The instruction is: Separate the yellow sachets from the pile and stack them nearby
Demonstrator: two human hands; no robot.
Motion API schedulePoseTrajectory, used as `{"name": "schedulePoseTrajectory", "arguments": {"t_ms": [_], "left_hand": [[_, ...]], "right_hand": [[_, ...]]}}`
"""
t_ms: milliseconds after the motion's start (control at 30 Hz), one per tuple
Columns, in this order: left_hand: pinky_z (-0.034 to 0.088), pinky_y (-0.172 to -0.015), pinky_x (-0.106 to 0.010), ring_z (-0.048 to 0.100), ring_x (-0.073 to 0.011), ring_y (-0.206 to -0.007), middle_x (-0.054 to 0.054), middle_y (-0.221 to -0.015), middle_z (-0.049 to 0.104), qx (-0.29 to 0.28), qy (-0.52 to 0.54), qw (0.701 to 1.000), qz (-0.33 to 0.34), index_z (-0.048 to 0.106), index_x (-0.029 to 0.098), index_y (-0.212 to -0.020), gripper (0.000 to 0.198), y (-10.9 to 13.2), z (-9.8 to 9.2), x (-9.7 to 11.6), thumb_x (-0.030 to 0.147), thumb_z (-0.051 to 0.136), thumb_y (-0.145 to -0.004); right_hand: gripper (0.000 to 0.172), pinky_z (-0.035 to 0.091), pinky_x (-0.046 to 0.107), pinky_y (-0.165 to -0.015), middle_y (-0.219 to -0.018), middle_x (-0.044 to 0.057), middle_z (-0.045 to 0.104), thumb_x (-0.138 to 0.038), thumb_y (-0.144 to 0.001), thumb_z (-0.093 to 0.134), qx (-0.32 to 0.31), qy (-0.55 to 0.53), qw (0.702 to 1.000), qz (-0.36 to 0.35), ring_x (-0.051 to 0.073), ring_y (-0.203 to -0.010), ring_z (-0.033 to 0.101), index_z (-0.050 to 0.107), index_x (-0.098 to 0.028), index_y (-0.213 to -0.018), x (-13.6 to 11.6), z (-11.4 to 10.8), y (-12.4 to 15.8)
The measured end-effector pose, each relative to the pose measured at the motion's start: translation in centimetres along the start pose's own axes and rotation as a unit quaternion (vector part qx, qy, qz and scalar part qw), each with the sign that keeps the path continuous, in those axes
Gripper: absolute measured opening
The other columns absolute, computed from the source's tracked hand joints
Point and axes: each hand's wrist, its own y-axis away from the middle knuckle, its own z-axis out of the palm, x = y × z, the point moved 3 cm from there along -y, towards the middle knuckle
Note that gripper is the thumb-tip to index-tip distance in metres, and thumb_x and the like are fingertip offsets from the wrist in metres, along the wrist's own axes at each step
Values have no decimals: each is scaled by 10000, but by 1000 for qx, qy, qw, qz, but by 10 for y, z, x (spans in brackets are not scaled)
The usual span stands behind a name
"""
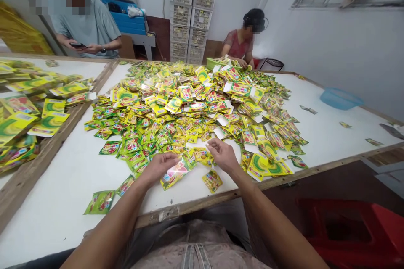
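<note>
My left hand (160, 167) is closed on a small yellow-and-green carton (174, 174), gripping it near its upper edge, just above the table. Green-yellow foil sits at the carton's right end. My right hand (223, 155) hovers to the right with half-curled fingers slightly apart, and I see nothing held in them. Close to its fingertips lie yellow sachets (202, 155). One single sachet (212, 181) rests on the table below that hand. A large heap of cartons (189, 96) and green sachets (132, 145) spreads out in front of both hands.
The white table (75, 168) has raised wooden edges (59, 143). More cartons (19, 113) lie beyond the left divider. Two people (88, 29) are across the table. A blue basin (341, 98) is at right, a red stool (350, 231) below, and stacked crates (181, 12) behind.
</note>
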Motion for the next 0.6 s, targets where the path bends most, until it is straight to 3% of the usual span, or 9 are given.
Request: {"name": "schedulePoseTrajectory", "arguments": {"t_ms": [67,167,233,300,433,533,600], "left_hand": [[314,-516,-220,454,-112,-539,8,-628,589,20,-34,999,6,659,136,-821,399,-3,-4,-4,495,657,-645],[259,-481,-217,385,-97,-482,27,-562,530,34,-60,998,6,657,139,-819,413,-5,-6,-7,521,627,-663],[241,-477,-218,354,-90,-475,37,-546,500,50,-57,997,5,656,137,-824,417,-4,-6,-5,517,632,-653],[235,-482,-219,340,-89,-482,42,-541,484,68,-50,996,4,656,133,-835,425,-2,-6,-2,512,638,-644],[229,-485,-221,333,-89,-485,43,-542,480,79,-56,995,7,660,131,-847,436,0,-5,2,518,635,-646],[255,-492,-220,373,-94,-499,30,-587,533,68,-60,996,20,662,134,-863,441,-1,-4,2,523,638,-654],[276,-496,-222,412,-103,-510,18,-609,571,54,-59,996,27,663,137,-872,443,-2,-3,2,528,631,-666]], "right_hand": [[267,455,376,-822,-939,101,677,-324,-770,593,-2,119,993,-22,229,-891,594,630,-162,-978,8,-1,4],[396,399,404,-920,-1119,105,649,-288,-744,644,-61,220,969,-100,265,-1048,543,597,-183,-1123,12,14,11],[319,388,392,-927,-1109,85,659,-218,-790,578,-69,237,961,-121,247,-1031,559,608,-205,-1107,13,23,13],[261,393,374,-902,-1021,85,686,-171,-827,489,-34,231,966,-115,229,-961,588,636,-206,-1040,13,25,12],[214,439,322,-739,-787,59,670,-308,-847,465,52,74,995,-37,211,-786,599,641,-193,-890,8,15,8],[259,435,269,-601,-682,8,606,-438,-795,525,2,-144,989,34,165,-656,571,594,-189,-791,1,21,8],[276,407,243,-554,-627,-18,560,-459,-743,579,-49,-215,974,53,133,-589,529,560,-185,-719,-4,30,9]]}}
